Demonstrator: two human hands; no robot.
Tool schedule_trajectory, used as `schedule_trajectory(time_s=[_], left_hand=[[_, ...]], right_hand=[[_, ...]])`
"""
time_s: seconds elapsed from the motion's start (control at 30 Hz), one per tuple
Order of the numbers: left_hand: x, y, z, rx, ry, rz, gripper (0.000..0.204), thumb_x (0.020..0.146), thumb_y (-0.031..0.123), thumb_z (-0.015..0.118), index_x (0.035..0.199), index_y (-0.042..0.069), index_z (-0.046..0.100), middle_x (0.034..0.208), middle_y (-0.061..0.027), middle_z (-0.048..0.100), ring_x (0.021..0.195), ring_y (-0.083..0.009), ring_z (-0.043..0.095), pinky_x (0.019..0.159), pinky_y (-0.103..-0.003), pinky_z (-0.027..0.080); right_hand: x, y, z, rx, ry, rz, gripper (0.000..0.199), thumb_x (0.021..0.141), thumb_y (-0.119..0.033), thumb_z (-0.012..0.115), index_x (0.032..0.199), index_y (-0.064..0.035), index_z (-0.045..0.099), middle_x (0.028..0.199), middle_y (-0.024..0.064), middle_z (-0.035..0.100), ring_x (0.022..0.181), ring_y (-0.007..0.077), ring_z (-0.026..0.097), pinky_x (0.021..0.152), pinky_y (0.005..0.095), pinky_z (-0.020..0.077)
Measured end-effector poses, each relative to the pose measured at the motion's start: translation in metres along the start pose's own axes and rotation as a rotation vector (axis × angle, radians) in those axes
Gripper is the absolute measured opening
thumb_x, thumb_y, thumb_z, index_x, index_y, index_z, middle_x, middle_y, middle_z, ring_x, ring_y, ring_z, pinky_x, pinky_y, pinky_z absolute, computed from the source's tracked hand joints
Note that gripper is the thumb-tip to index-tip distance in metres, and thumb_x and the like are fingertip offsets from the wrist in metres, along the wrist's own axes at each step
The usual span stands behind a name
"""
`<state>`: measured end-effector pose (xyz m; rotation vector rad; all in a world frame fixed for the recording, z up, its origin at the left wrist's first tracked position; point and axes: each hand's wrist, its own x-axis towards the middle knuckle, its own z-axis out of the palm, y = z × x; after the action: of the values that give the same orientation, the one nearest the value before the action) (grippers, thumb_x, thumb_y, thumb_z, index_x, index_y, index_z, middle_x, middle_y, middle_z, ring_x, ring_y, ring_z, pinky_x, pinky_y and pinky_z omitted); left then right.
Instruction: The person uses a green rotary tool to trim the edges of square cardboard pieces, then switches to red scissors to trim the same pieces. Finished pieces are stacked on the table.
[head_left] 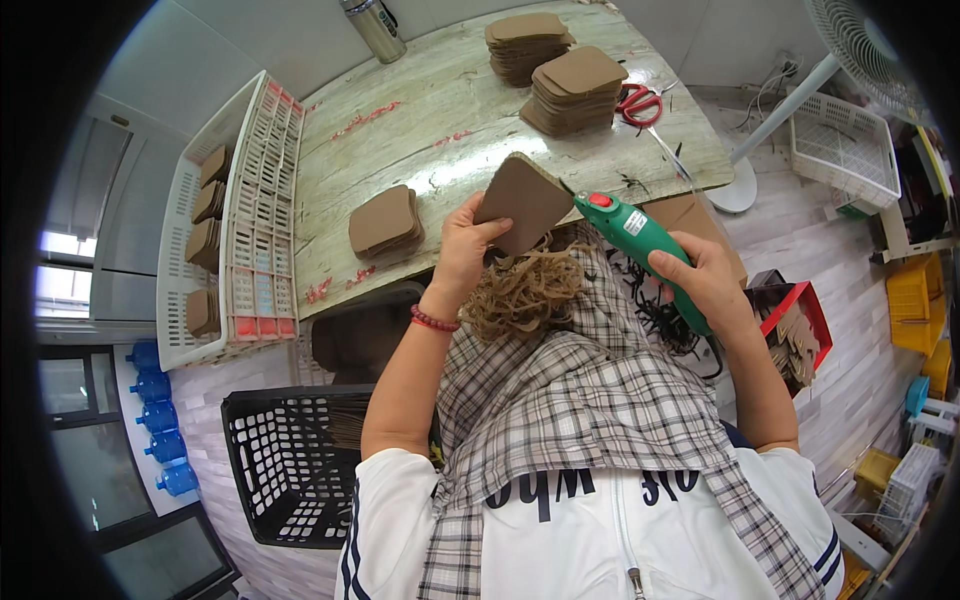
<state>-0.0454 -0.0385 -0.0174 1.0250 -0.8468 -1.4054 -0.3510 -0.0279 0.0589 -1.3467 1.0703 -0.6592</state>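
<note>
My left hand (466, 243) pinches a flat brown rounded-corner piece (524, 208), thumb on top, holding it tilted over the table's near edge. In my right hand (708, 283) is a green handheld electric cutter (640, 232) with a red switch. Its pointed tip lies close to the piece's right edge; whether they touch I cannot tell. Below the piece, a tangle of thin brown trimmings (528, 292) rests on my checked apron (600, 390). A low stack of similar pieces (384, 222) sits on the table, left of my left hand.
Two taller brown stacks (574, 88) and red-handled scissors (640, 105) lie on the worn table (400, 130). A white crate (262, 215) holding brown pieces stands at left, a black crate (290, 462) below it. A red box (815, 318) and fan (850, 45) are at right.
</note>
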Motion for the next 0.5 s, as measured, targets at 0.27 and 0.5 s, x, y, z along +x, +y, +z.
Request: schedule_trajectory(time_s=[0.27, 0.5], left_hand=[[-0.013, -0.001, -0.002, 0.040, -0.075, -0.216, 0.042, 0.079, -0.010, 0.060, 0.120, 0.000, 0.060, 0.106, -0.0054, 0.066, 0.092, -0.0122, 0.061, 0.082, -0.026, 0.050], [-0.021, 0.013, -0.004, 0.154, -0.069, -0.241, 0.031, 0.077, -0.007, 0.062, 0.107, 0.002, 0.060, 0.093, -0.0022, 0.064, 0.085, -0.0101, 0.058, 0.076, -0.024, 0.048]], right_hand=[[0.003, 0.008, 0.011, -0.042, 0.006, 0.017, 0.031, 0.089, -0.026, 0.064, 0.104, 0.0007, 0.062, 0.074, 0.0015, 0.059, 0.058, 0.0055, 0.052, 0.053, 0.0204, 0.0427], [0.007, 0.005, 0.015, 0.046, -0.054, 0.036, 0.029, 0.090, -0.026, 0.063, 0.101, 0.0006, 0.062, 0.074, 0.0021, 0.059, 0.058, 0.0055, 0.052, 0.054, 0.0205, 0.0427]])
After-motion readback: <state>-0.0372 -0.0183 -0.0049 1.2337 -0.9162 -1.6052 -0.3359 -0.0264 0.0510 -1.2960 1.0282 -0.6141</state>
